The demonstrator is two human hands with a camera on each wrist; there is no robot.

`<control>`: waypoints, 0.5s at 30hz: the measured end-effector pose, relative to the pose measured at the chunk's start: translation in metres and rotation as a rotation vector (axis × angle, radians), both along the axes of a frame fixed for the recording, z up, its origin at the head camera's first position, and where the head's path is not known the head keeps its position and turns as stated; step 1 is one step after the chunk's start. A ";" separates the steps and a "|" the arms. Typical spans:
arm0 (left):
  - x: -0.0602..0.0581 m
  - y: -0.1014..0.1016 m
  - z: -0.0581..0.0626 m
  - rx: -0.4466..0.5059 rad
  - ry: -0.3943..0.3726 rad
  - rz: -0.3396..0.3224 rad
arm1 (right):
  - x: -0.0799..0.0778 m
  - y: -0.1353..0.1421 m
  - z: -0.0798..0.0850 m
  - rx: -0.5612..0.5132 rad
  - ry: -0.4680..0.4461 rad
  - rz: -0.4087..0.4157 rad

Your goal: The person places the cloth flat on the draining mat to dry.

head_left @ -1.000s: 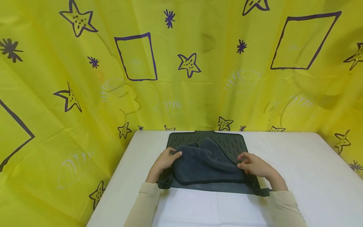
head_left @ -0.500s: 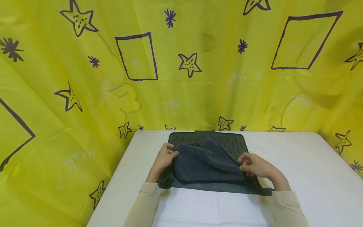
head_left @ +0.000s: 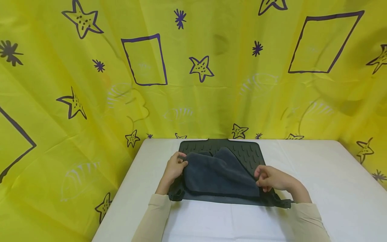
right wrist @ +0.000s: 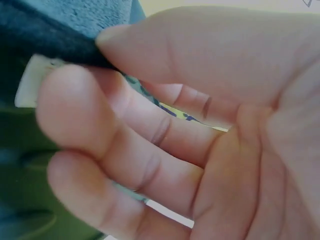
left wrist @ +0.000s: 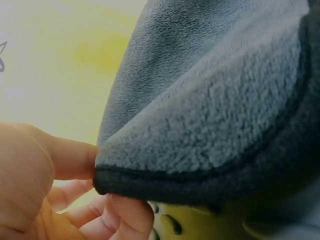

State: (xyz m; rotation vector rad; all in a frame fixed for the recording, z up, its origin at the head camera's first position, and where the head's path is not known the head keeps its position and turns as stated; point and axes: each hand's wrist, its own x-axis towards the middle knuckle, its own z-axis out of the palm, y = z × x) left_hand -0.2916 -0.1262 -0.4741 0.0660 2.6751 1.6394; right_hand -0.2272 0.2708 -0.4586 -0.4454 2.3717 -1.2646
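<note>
A dark grey-blue fleecy cloth (head_left: 217, 174) with a black stitched border is held above a dark ribbed mat (head_left: 246, 156). My left hand (head_left: 173, 169) pinches its left edge between thumb and fingers. The left wrist view has that bordered edge of the cloth (left wrist: 200, 125) between the thumb and the fingers below. My right hand (head_left: 273, 178) pinches the cloth's right edge. Close up in the right wrist view, the thumb presses the dark border against curled fingers (right wrist: 75, 110), beside a small white tag (right wrist: 31, 85).
The mat lies on a white table (head_left: 305, 168), its near corners showing dark fittings such as the left one (head_left: 176, 194). Behind the table hangs a yellow curtain (head_left: 223, 107) printed with stars and squares.
My left hand has moved slightly left and up along the cloth's edge. My right hand has shifted a little right and down, and the cloth looks more stretched between them.
</note>
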 end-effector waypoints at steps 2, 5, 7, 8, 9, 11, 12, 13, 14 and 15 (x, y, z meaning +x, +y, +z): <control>0.000 -0.001 0.000 -0.019 -0.021 -0.009 | 0.000 0.000 -0.001 0.014 0.002 0.006; 0.001 -0.002 0.000 -0.045 -0.057 -0.034 | -0.001 0.001 -0.002 0.040 0.017 -0.003; 0.001 -0.003 0.000 -0.052 -0.072 -0.045 | -0.001 0.003 -0.002 0.056 0.027 -0.029; 0.000 -0.004 0.000 -0.053 -0.073 -0.046 | -0.001 0.004 -0.002 0.066 0.033 -0.045; 0.000 -0.005 0.000 -0.057 -0.069 -0.046 | -0.001 0.005 -0.001 0.073 0.037 -0.063; -0.002 -0.006 -0.001 -0.056 -0.065 -0.034 | -0.002 0.007 -0.001 0.082 0.042 -0.091; -0.002 -0.007 -0.001 -0.053 -0.066 -0.027 | -0.002 0.008 -0.001 0.084 0.046 -0.100; -0.002 -0.008 -0.002 -0.055 -0.063 -0.021 | -0.002 0.010 -0.001 0.086 0.052 -0.106; -0.002 -0.009 -0.002 -0.056 -0.069 -0.011 | -0.002 0.011 -0.001 0.085 0.059 -0.110; -0.002 -0.010 -0.002 -0.058 -0.069 -0.003 | -0.002 0.011 -0.001 0.080 0.067 -0.113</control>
